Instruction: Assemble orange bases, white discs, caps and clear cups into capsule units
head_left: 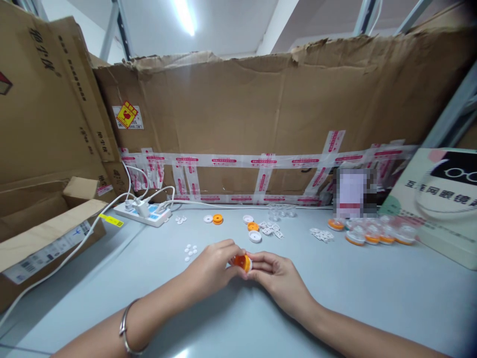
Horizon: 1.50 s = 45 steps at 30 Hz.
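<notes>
While the left grip [214,263] pinches an orange piece [242,262], the right grip [278,277] clasps it.

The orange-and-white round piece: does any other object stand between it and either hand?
Nothing visible does: the left hand and the right hand both touch the orange-and-white round piece directly. The closest white disc lies beyond it, not between.
</notes>
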### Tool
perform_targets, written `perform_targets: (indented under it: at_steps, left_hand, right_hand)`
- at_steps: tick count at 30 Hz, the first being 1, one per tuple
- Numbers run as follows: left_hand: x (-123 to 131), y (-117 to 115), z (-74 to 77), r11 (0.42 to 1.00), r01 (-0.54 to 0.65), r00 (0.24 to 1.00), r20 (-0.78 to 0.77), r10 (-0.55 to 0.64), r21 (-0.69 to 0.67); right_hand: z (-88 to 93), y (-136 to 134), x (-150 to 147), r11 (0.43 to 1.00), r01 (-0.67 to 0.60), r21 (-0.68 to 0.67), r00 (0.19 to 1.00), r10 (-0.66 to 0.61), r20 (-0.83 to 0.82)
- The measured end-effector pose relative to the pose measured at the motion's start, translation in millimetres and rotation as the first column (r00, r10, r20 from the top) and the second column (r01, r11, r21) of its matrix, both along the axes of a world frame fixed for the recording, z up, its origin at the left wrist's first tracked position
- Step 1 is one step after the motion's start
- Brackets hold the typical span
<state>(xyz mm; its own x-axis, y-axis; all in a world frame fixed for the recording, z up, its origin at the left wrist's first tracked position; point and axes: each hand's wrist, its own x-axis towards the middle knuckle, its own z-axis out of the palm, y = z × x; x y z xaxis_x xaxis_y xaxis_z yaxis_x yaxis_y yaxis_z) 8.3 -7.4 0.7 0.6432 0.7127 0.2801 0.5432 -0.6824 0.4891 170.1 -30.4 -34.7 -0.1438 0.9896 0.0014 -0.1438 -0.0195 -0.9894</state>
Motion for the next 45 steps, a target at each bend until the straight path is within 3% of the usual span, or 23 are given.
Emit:
perform_targets:
  at_steps: [8, 12, 18, 23, 30, 33, 35, 38, 41, 45]
  left_hand:
    - [-4.6, 7.8, -2.4, 0.998, 0.061, 0.997, 0.037, -0.060, -0.006]
    - [-7.6, 9.9, 1.2, 0.995, 0.058, 0.998, 0.030, -0.056, -0.075]
    - [-4.5, 5.2, -1.2, 0.999, 0.001, 1.000, 0.003, 0.000, -0.043]
    - [-0.5, 3.7, -11.1, 0.996, 0.006, 1.000, 0.026, -0.003, -0.094]
    - [5.3, 0.4, -19.9, 1.000, -0.015, 1.000, 0.013, 0.015, 0.018]
    - [4.8, -0.7, -21.3, 0.998, -0.010, 1.000, -0.024, 0.012, 0.054]
    - [4.0, -1.3, -22.6, 0.996, -0.006, 0.999, -0.053, 0.011, 0.085]
    - [3.7, -2.3, -24.2, 0.993, -0.011, 0.993, -0.114, 0.024, 0.119]
    - [4.3, -3.2, -24.4, 0.990, -0.026, 0.989, -0.138, 0.045, 0.137]
    - [4.4, -4.1, -24.0, 0.989, -0.025, 0.991, -0.126, 0.044, 0.146]
  right_hand:
    - [-3.1, 5.1, 1.7, 0.996, -0.009, -0.092, 0.999, 0.005, -0.042]
    - [-2.8, 6.2, 3.5, 0.978, -0.099, -0.181, 0.990, 0.078, -0.120]
    - [5.8, 2.1, 3.6, 0.947, -0.194, -0.258, 0.964, 0.135, -0.229]
    - [3.4, 4.8, 5.5, 0.950, -0.203, -0.237, 0.972, 0.166, -0.165]
    - [-2.7, 11.4, 10.0, 0.928, -0.338, -0.154, 0.938, 0.345, 0.021]
    - [-0.6, 19.0, 17.3, 0.931, -0.339, -0.138, 0.913, 0.361, 0.192]
    - [3.7, 28.5, 28.2, 0.962, -0.259, -0.091, 0.902, 0.275, 0.334]
    - [13.3, 47.9, 55.0, 0.995, -0.030, 0.095, 0.877, -0.019, 0.479]
    - [19.1, 67.7, 86.5, 0.938, 0.142, 0.316, 0.747, -0.311, 0.587]
    - [13.3, 84.3, 113.6, 0.927, 0.141, 0.346, 0.624, -0.355, 0.696]
